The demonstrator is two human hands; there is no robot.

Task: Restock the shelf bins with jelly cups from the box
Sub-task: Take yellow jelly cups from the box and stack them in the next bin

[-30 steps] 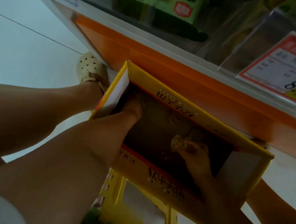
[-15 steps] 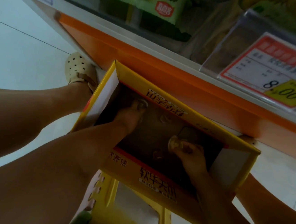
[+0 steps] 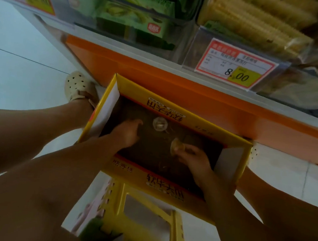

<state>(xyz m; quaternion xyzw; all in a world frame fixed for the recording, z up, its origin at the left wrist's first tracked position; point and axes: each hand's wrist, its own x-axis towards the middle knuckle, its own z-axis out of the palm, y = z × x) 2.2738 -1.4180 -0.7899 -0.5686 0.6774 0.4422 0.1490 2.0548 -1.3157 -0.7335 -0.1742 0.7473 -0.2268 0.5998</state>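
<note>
Item 1, shelf [image 3: 177, 87]. The orange-fronted base runs across the view. Above it stand the clear shelf bins [image 3: 86, 23]. The bins I can see hold green packets [image 3: 136, 19] and yellow ridged packs [image 3: 251, 22], and a price tag [image 3: 235, 64] hangs on the front. I can identify no bin of jelly cups from here.

Item 2, box [image 3: 174, 112]. It is yellow and open-topped, and sits on the floor with its far wall against the shelf base, between the person's legs. I judge it is parked there so that both hands can reach in and the lift to the bins is short. The interior is dark and looks nearly emptied. Faint shapes lie near the close wall, too dim to name.

Item 3, stool [image 3: 146, 200]. It is yellow plastic and stands just behind the box. It presumably serves as the seat for low work.

Item 4, left hand [image 3: 126, 133]. It is inside the box on the left side, back towards the camera, with one finger stretched towards a cup. The underside is hidden and blurred, so I cannot tell whether it grips anything.

Item 5, right hand [image 3: 193, 159]. It is inside the box on the right side, with fingers and thumb pinching the gripped jelly cup [image 3: 177, 147] clear of the box floor.

Item 6, loose jelly cup [image 3: 159, 124]. It rests on the box floor near the far wall, just beyond the left fingers and apart from them.

Assessment: the last stock is being collected, and none of it has reached a bin yet.
</note>
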